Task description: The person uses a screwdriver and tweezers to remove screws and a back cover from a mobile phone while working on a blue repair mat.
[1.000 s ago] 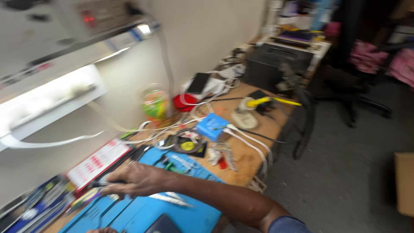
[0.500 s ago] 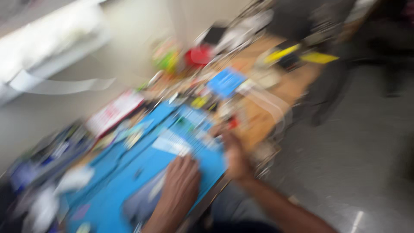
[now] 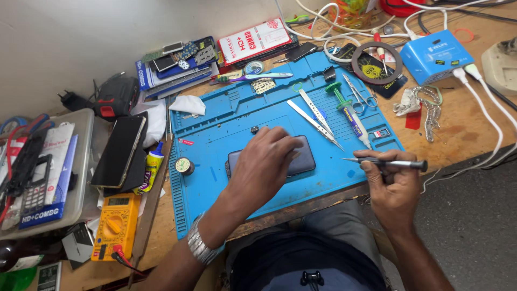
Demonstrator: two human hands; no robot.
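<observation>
Your left hand (image 3: 267, 161) lies flat, fingers spread and curled lightly over a dark phone (image 3: 301, 157), pressing it down rather than gripping it. The phone lies face down near the middle of the blue mat (image 3: 215, 129), its right end showing past your knuckles. Your right hand (image 3: 393, 183) is closed around a thin screwdriver (image 3: 385, 161), pinched between thumb and fingertips, tip pointing left toward the phone but apart from it, over the mat's front right edge. Just beyond the phone lie tweezers (image 3: 318, 116) and a green-capped syringe (image 3: 347, 110). A small round tin (image 3: 184, 165) sits left of the phone. Off the mat's left side, a yellow multimeter (image 3: 113, 226) rests on the wooden bench (image 3: 463, 124), and a blue box (image 3: 436, 56) with white cables stands at the far right.
</observation>
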